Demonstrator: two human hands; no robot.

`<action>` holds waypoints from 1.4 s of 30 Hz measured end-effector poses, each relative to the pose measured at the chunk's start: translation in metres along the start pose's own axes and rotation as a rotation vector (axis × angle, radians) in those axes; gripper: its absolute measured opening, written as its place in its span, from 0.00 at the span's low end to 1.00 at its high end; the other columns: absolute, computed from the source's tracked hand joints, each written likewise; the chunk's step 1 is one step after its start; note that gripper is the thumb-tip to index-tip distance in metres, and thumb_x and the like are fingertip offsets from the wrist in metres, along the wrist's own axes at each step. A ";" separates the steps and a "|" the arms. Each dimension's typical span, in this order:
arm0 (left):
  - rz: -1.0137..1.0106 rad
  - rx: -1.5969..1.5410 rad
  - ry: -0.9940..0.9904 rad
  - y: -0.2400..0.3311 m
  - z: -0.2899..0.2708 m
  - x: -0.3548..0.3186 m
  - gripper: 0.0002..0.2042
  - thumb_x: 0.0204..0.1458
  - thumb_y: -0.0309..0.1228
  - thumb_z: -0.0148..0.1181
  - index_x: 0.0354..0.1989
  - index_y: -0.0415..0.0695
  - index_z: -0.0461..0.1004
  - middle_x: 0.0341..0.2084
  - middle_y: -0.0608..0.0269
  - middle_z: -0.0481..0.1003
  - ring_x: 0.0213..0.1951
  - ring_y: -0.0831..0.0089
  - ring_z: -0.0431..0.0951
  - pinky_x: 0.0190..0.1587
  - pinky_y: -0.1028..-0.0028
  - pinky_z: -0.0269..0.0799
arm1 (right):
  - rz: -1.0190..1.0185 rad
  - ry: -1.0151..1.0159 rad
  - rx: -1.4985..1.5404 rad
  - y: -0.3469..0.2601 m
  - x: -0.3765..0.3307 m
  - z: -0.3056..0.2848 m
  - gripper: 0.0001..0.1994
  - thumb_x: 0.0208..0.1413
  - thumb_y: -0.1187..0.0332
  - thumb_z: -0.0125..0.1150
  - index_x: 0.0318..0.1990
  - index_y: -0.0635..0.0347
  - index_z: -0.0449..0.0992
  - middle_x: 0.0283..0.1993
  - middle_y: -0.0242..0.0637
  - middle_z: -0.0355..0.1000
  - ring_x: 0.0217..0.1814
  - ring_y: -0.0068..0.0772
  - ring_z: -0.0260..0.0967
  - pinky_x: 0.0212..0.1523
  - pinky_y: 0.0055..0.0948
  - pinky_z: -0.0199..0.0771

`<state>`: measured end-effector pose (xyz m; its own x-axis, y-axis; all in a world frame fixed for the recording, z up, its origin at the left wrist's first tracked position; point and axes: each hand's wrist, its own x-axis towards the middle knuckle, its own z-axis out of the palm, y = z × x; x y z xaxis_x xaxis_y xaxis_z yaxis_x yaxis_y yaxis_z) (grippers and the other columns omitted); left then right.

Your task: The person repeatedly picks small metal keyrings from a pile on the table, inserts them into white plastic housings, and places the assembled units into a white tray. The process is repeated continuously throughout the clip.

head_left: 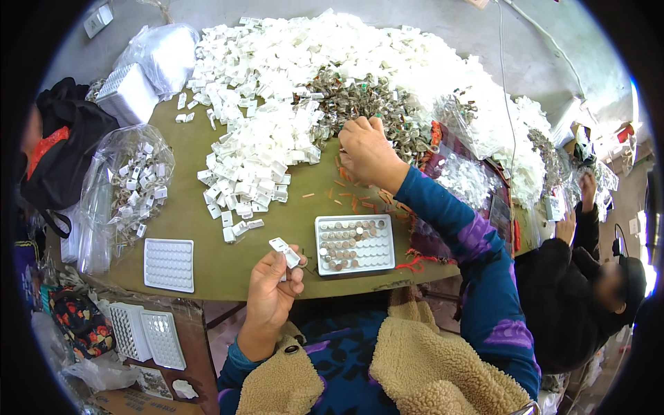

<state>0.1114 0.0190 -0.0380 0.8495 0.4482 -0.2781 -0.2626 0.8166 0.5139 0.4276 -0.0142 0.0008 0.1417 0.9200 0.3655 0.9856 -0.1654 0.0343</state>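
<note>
My left hand [271, 287] holds a small white plastic piece [285, 252] near the table's front edge. My right hand [366, 151] reaches forward into a heap of small metal parts [373, 107], fingers closed among them; what it grips is hidden. Between the hands lies a white tray with round pockets [354, 243], partly filled with metal discs. A large pile of white plastic pieces [277, 90] spreads across the green table [187, 194] behind and left of the right hand.
An empty white pocket tray [169, 264] lies at the left front. Clear bags of white pieces [135, 183] and a black bag [66, 149] sit at the left. More trays [149, 333] rest below the table. Another person [588, 290] works at the right.
</note>
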 end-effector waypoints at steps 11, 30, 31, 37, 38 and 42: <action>0.046 0.005 0.007 -0.010 0.003 -0.024 0.13 0.65 0.30 0.53 0.52 0.36 0.71 0.40 0.53 0.77 0.32 0.77 0.75 0.31 0.78 0.75 | 0.504 0.428 1.688 0.017 -0.004 -0.054 0.07 0.67 0.72 0.48 0.49 0.63 0.68 0.42 0.38 0.76 0.44 0.23 0.71 0.50 0.25 0.72; 0.317 0.527 -0.017 -0.034 0.024 -0.072 0.13 0.58 0.21 0.61 0.50 0.33 0.73 0.38 0.58 0.78 0.29 0.79 0.75 0.32 0.77 0.76 | 0.662 -0.220 1.982 -0.186 -0.161 -0.072 0.08 0.64 0.75 0.58 0.45 0.67 0.66 0.34 0.39 0.76 0.32 0.19 0.73 0.30 0.19 0.72; 0.329 0.539 -0.020 -0.035 0.024 -0.073 0.12 0.58 0.21 0.61 0.50 0.33 0.73 0.38 0.59 0.78 0.29 0.79 0.75 0.32 0.78 0.76 | 0.687 -0.225 1.941 -0.186 -0.162 -0.072 0.09 0.63 0.75 0.59 0.45 0.67 0.67 0.33 0.38 0.76 0.33 0.19 0.73 0.31 0.18 0.72; 0.389 0.753 0.041 -0.045 0.025 -0.073 0.13 0.58 0.21 0.61 0.50 0.33 0.73 0.37 0.59 0.77 0.30 0.81 0.76 0.33 0.79 0.76 | 0.645 -0.140 1.695 -0.190 -0.169 -0.072 0.03 0.61 0.78 0.59 0.40 0.68 0.73 0.32 0.29 0.73 0.31 0.15 0.69 0.31 0.19 0.71; 0.397 0.784 0.049 -0.046 0.025 -0.071 0.13 0.58 0.21 0.61 0.50 0.33 0.73 0.36 0.59 0.77 0.30 0.81 0.76 0.33 0.79 0.76 | 0.648 -0.171 1.688 -0.188 -0.169 -0.072 0.03 0.61 0.78 0.60 0.40 0.68 0.73 0.32 0.29 0.73 0.31 0.15 0.68 0.31 0.18 0.71; 0.265 0.518 0.077 -0.038 0.019 -0.062 0.14 0.56 0.24 0.64 0.50 0.33 0.73 0.34 0.58 0.79 0.29 0.78 0.77 0.30 0.78 0.76 | 0.731 -0.273 1.839 -0.175 -0.166 -0.072 0.05 0.61 0.76 0.60 0.41 0.67 0.73 0.33 0.30 0.73 0.31 0.15 0.68 0.32 0.18 0.69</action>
<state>0.0772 -0.0469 -0.0250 0.7450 0.6535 -0.1343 -0.1872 0.3979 0.8981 0.2247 -0.1632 0.0007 0.3190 0.9093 -0.2670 -0.3839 -0.1336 -0.9137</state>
